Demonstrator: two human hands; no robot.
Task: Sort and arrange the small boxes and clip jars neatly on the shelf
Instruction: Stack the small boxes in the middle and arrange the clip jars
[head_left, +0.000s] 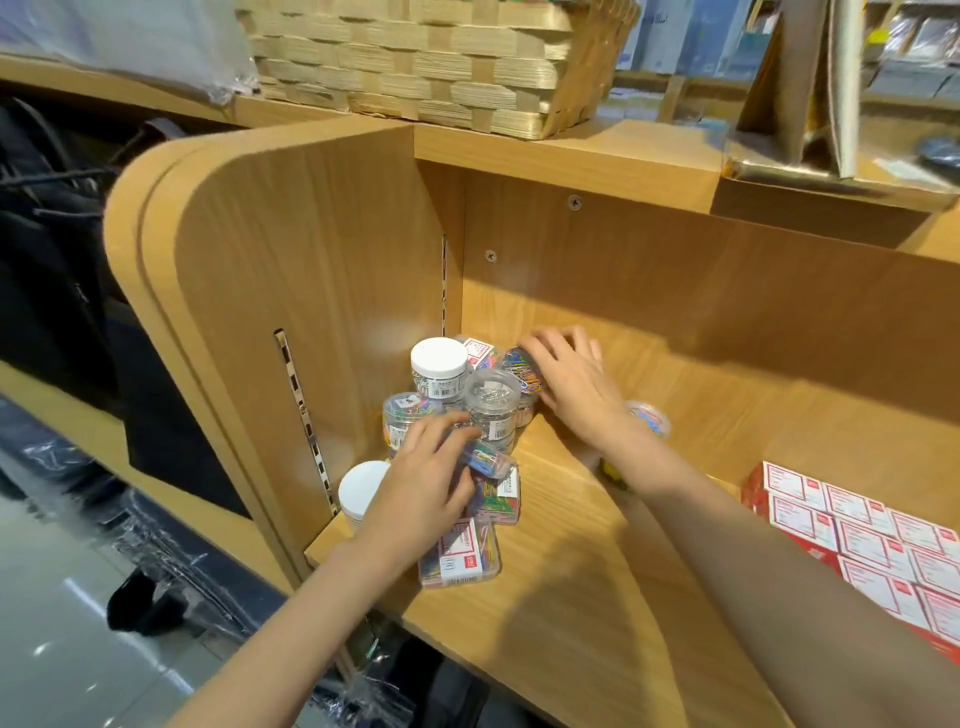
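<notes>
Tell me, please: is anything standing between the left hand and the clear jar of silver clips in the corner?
Nothing visible does. The left hand, already holding a small box of coloured clips, lies just in front of the clear jar of silver clips, with no object between them. The right hand rests on a different jar behind it.

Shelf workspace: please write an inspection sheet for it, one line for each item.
Surface: wooden shelf, bare in the middle.
Job's things: clip jars clustered in the left back corner; two have a white lid; flat clear boxes of coloured clips lie in front; red and white boxes packed in rows at the right.
Clutter: one small tub of coloured clips apart, behind the right wrist.
Grippers: left hand holds a small clear box; right hand grips a tilted jar of coloured clips.
Cables: nothing seen.
Surroundings: woven basket on the top board; tiled floor below left.
</notes>
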